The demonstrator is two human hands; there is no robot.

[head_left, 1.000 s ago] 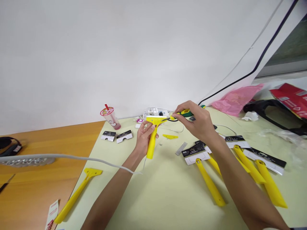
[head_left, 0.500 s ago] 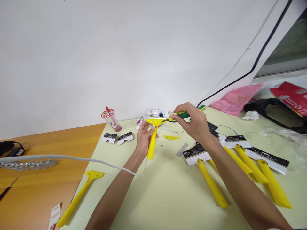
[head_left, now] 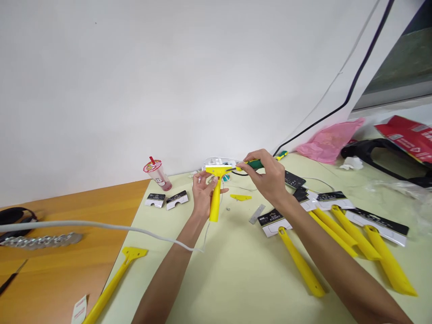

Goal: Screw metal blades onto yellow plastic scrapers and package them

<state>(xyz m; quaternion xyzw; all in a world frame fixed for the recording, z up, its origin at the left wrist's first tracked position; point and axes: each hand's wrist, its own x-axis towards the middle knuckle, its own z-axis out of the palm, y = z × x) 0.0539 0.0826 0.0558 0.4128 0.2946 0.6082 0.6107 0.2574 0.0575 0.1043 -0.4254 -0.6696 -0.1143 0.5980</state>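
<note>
Yellow scraper [head_left: 215, 204] clasped in my left grip [head_left: 203, 195], I should remotely align the screwdriver [head_left: 254, 164] pinched in my right grip [head_left: 271, 174] with the head [head_left: 219, 170] above the left.

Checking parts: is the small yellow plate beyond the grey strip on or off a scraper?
Off: the small yellow plate lies on the table, apart from the scraper in the left hand.

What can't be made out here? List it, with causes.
Head view, all:
Tip contact of the screwdriver: too small to judge.
Its handle: partly behind the right hand.
Leftmost yellow scraper: end cut by bottom edge.
Dark tool: cut by left edge.
Print on cards: too small.
</note>
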